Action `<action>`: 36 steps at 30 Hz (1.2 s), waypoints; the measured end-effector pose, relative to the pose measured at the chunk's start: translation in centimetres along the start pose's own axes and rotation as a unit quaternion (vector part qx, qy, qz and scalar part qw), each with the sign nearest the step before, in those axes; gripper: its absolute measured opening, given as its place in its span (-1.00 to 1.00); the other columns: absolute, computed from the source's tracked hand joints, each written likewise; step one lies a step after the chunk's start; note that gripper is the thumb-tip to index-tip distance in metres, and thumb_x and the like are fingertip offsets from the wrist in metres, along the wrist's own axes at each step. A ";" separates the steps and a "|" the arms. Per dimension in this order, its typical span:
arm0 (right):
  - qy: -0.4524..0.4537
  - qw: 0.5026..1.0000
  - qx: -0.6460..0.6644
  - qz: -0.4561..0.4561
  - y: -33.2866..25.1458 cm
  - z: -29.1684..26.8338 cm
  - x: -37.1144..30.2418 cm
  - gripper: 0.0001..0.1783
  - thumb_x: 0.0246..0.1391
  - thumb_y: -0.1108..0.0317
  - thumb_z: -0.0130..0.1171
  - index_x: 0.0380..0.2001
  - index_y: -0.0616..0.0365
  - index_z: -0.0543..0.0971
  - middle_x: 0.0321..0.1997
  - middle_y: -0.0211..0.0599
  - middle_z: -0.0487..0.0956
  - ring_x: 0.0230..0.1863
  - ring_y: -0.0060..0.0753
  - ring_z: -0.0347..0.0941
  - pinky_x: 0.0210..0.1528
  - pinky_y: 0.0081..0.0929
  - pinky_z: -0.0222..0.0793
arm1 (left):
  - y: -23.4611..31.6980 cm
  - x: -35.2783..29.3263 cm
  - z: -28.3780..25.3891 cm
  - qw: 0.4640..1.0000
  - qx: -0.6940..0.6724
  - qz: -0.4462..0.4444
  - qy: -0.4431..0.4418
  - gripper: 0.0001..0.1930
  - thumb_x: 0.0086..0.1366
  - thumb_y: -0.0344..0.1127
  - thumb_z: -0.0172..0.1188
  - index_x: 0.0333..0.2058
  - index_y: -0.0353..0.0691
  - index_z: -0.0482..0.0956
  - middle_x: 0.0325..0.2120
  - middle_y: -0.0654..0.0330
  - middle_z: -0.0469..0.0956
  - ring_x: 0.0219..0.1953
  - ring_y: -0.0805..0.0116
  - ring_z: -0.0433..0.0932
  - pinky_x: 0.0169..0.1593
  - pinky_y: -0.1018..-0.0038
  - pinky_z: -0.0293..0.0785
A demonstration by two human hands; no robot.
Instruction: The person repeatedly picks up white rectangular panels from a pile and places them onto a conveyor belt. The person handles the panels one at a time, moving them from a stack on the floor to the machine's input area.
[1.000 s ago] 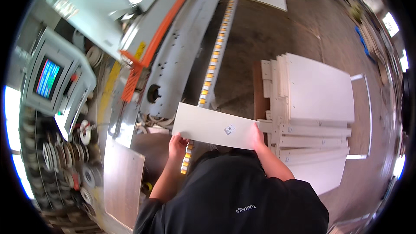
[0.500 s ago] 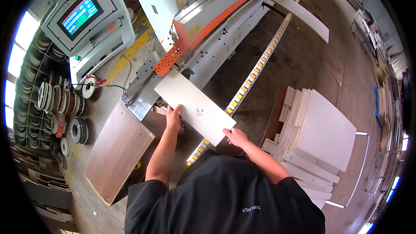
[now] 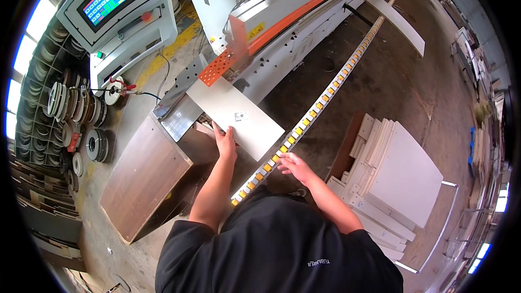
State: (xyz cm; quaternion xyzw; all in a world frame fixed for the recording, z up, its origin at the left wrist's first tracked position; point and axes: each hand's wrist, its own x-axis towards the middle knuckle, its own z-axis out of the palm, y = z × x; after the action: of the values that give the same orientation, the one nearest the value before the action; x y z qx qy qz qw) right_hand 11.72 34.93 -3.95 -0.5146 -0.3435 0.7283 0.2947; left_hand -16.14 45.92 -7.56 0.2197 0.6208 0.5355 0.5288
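Observation:
A white rectangular board [image 3: 256, 130] with a small printed label lies with its far end under the orange perforated plate [image 3: 216, 68] of the machine. My left hand [image 3: 225, 144] grips its near-left long edge, thumb on top; some of the fingers are hidden beneath. Off the board's near-right corner, my right hand [image 3: 296, 167] is open and holds nothing, its fingers spread over the roller rail [image 3: 315, 111] with yellow and white rollers. The board's near end reaches to this rail.
Left of the machine stands a control cabinet with a lit screen [image 3: 108, 0]. A brown wooden box [image 3: 144, 179] is by my left arm. Stacked white panels [image 3: 404, 173] rest at the right. Another long panel [image 3: 388, 13] lies across the far rail. Edge-band rolls [image 3: 97, 145] stand at left.
The board has shifted toward the machine, its far end now further under the orange plate. My right hand has let go of the near corner; my left hand keeps its hold.

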 end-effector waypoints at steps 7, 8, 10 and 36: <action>0.120 0.990 -0.024 0.063 10.0 -7.0 -7.4 -0.61 0.43 0.23 0.08 0.22 0.12 0.43 0.08 -0.19 0.64 -0.07 -0.38 0.61 -0.03 -0.42 0.54 | -0.3 1.6 1.6 1.000 -0.022 0.021 -0.001 -0.13 0.44 -0.38 0.14 0.54 0.20 -0.19 -0.18 0.12 0.60 -0.38 0.40 0.59 -0.59 0.42 0.51; 0.142 0.986 -0.023 0.081 11.5 -8.0 -8.8 -0.61 0.42 0.22 0.09 0.21 0.11 0.44 0.07 -0.19 0.64 -0.09 -0.39 0.62 -0.05 -0.42 0.54 | -0.6 2.1 1.7 0.999 -0.016 0.029 -0.007 -0.13 0.43 -0.39 0.14 0.54 0.19 -0.19 -0.17 0.12 0.61 -0.37 0.38 0.60 -0.58 0.41 0.53; 0.201 0.972 0.000 0.122 15.7 -10.4 -11.7 -0.58 0.36 0.17 0.17 0.18 0.12 0.47 0.02 -0.22 0.67 -0.11 -0.40 0.63 -0.11 -0.42 0.55 | 0.3 1.9 4.1 1.000 -0.019 0.006 -0.011 -0.13 0.42 -0.38 0.15 0.54 0.19 -0.18 -0.14 0.11 0.62 -0.35 0.36 0.62 -0.58 0.39 0.55; 0.478 0.857 0.083 0.177 34.7 -4.6 -31.5 -0.54 0.19 -0.01 0.30 -0.10 0.18 0.65 -0.30 -0.26 0.73 -0.28 -0.38 0.67 -0.17 -0.40 0.54 | -1.1 10.0 23.0 0.981 0.107 -0.025 -0.160 -0.26 0.44 -0.34 0.10 0.49 0.11 -0.03 0.40 -0.03 0.24 0.34 -0.23 0.34 0.27 -0.06 0.42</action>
State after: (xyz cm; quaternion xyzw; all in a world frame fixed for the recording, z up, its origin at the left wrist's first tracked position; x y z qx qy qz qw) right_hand 22.79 -9.33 -15.70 -0.8249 -0.0022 0.4587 0.3304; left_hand 1.27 63.92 -9.67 0.3423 0.5873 0.4099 0.6081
